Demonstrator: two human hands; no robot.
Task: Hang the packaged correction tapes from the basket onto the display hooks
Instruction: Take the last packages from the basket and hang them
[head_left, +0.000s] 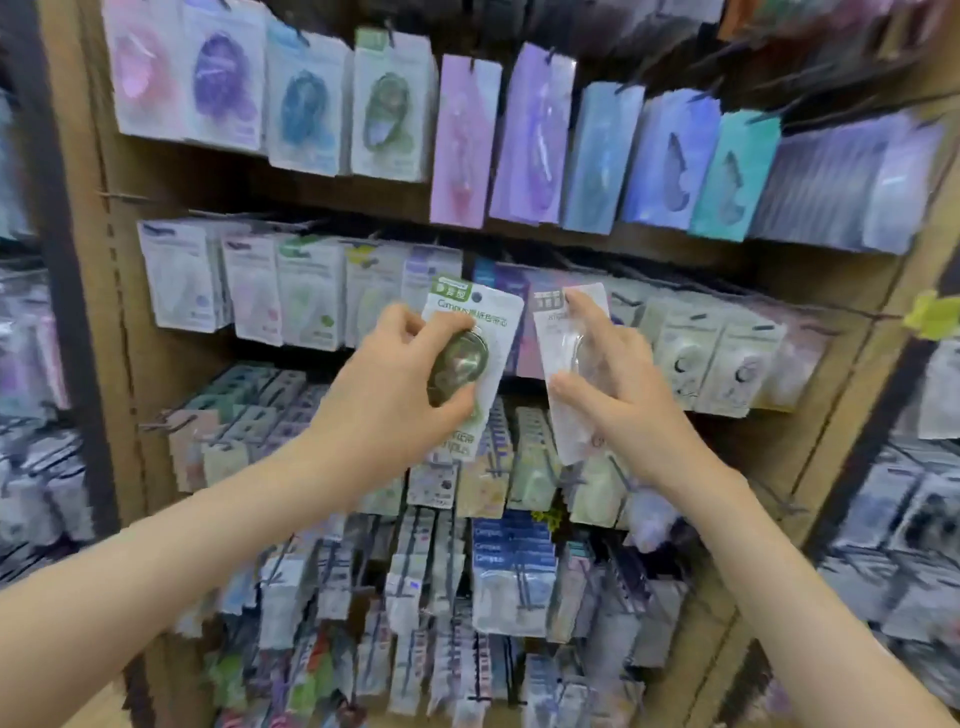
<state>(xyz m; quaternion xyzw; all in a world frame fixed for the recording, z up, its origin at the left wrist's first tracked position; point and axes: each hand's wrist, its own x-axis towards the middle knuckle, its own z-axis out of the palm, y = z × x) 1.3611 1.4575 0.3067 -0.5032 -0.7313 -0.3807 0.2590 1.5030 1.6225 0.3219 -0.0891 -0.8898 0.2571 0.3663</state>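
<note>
Head view shows two packaged correction tapes held up in front of the display, level with its middle row: a green-headed pack (485, 332) in the left hand (395, 379) and a pale pack (556, 343) in the right hand (623, 395), the two just beside each other and not touching. The left hand curls over the dark blister bulge of its pack, thumb and fingers clamped round the lower half, so the green header stands free above. The right hand pinches its pack with the thumb at the near edge and the forefinger laid up the front to the top corner. Both packs look light, a thin card with a clear plastic shell: the card probably bends easily, while the shell is stiffer and likely slick. The surest hold seems to be low, on the bulge or the side edges, leaving the header and its hanging hole uncovered; forcing that hole could tear the card. Behind them hangs the middle row of packs (311, 291), with fuller rows above and below, all on a brown display board (83, 260); a bare hook (122, 196) juts out at the far left
</note>
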